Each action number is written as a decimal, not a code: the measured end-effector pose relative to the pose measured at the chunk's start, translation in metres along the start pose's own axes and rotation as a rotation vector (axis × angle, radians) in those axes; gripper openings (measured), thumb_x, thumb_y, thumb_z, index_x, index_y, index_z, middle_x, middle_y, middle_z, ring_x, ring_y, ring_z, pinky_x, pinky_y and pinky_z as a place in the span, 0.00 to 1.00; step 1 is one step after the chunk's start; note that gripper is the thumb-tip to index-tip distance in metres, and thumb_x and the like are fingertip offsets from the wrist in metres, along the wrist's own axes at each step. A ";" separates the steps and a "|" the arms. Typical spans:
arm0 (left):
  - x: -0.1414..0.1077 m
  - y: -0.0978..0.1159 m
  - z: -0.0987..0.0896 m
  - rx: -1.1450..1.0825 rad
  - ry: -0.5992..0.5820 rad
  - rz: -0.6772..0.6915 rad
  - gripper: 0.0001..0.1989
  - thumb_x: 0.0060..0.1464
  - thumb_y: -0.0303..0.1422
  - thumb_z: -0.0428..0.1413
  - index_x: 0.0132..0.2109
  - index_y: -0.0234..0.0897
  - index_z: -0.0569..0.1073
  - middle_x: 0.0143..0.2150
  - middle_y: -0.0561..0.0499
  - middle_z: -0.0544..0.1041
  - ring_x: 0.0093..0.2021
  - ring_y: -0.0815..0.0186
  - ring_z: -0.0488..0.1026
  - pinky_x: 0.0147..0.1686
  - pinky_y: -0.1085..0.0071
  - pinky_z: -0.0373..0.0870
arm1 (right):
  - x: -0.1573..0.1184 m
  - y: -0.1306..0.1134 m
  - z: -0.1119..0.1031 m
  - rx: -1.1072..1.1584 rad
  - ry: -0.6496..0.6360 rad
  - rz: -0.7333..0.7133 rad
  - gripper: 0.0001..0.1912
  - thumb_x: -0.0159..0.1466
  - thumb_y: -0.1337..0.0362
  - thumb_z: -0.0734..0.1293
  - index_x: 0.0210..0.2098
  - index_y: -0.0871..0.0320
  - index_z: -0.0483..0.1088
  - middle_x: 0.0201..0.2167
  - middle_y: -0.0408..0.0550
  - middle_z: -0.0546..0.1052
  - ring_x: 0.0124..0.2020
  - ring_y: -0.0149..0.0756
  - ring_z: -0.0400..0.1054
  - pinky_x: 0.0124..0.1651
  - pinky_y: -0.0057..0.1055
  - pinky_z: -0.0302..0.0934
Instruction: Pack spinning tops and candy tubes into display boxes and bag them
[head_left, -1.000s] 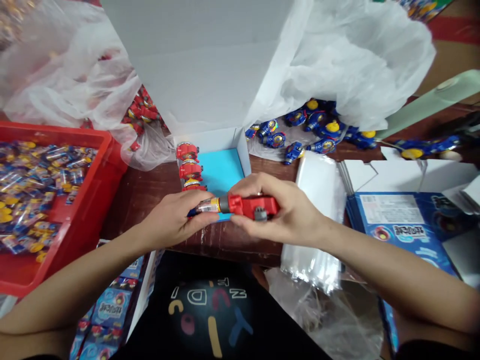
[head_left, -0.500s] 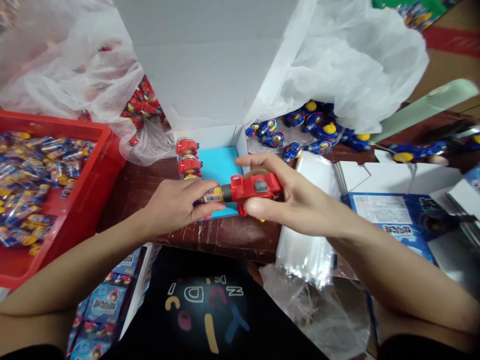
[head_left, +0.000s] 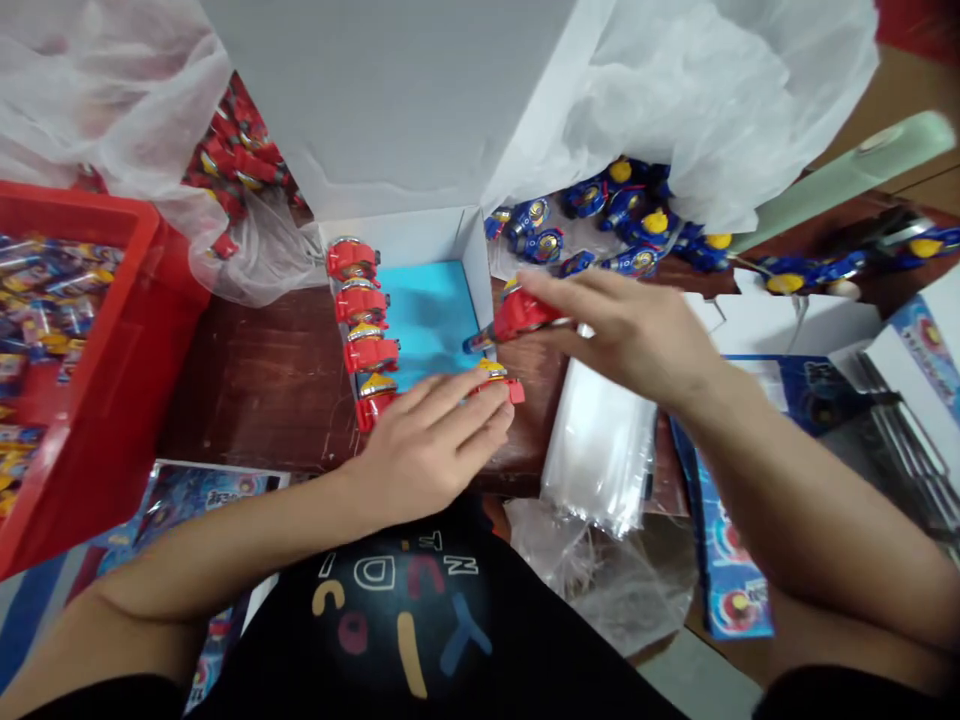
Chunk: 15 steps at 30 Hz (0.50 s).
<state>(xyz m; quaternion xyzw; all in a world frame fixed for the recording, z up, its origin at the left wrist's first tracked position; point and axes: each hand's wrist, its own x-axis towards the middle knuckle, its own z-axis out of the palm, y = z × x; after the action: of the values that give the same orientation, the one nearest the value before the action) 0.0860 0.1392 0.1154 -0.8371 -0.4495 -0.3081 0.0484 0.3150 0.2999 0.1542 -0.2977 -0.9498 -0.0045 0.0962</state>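
My right hand (head_left: pixel 611 325) grips a red toy (head_left: pixel 521 312) with a blue-ended clear tube pointing down and left, over the right wall of an open white box (head_left: pixel 474 250). My left hand (head_left: pixel 439 440) is at the box's front edge, its fingers closed over another red toy (head_left: pixel 496 372) with a yellow top; much of that toy is hidden. Inside the box, red toys (head_left: pixel 360 302) with silver and yellow discs form a column along the left wall. The box floor is light blue (head_left: pixel 427 300).
A red bin (head_left: pixel 142 330) of small wrapped tubes stands left. Loose red toys (head_left: pixel 240 160) lie behind it under plastic, and blue toys (head_left: pixel 547 245) lie behind right. Clear plastic bags (head_left: pixel 596 440) lie right of the box, near printed blue cartons (head_left: pixel 735 540).
My left hand let go of the tube end and moved down and right onto another red toy. My right hand rose slightly with its toy, now tilted. The view shifted.
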 end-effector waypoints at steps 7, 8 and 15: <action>-0.008 0.004 0.030 0.012 -0.047 0.021 0.16 0.71 0.22 0.51 0.58 0.26 0.78 0.59 0.42 0.81 0.61 0.56 0.78 0.60 0.59 0.79 | 0.004 -0.012 0.009 -0.081 -0.195 -0.179 0.26 0.78 0.59 0.59 0.73 0.49 0.65 0.50 0.52 0.83 0.37 0.38 0.77 0.28 0.32 0.54; -0.007 0.004 0.031 0.002 -0.041 0.022 0.15 0.71 0.22 0.51 0.58 0.25 0.78 0.59 0.42 0.82 0.60 0.55 0.79 0.59 0.59 0.79 | 0.007 -0.014 0.006 -0.104 -0.240 -0.193 0.26 0.77 0.63 0.59 0.73 0.48 0.64 0.48 0.52 0.83 0.35 0.38 0.76 0.27 0.33 0.52; -0.012 0.003 0.000 -0.057 -0.042 -0.025 0.13 0.71 0.23 0.53 0.57 0.27 0.78 0.59 0.43 0.81 0.61 0.55 0.78 0.62 0.57 0.78 | 0.039 -0.018 0.019 -0.055 -0.376 -0.236 0.27 0.75 0.62 0.64 0.72 0.55 0.66 0.42 0.55 0.84 0.31 0.40 0.75 0.27 0.33 0.55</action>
<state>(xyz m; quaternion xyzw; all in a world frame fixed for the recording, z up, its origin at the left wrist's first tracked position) 0.0834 0.1287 0.1093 -0.8386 -0.4520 -0.3039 0.0115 0.2698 0.3084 0.1436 -0.1828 -0.9788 0.0141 -0.0916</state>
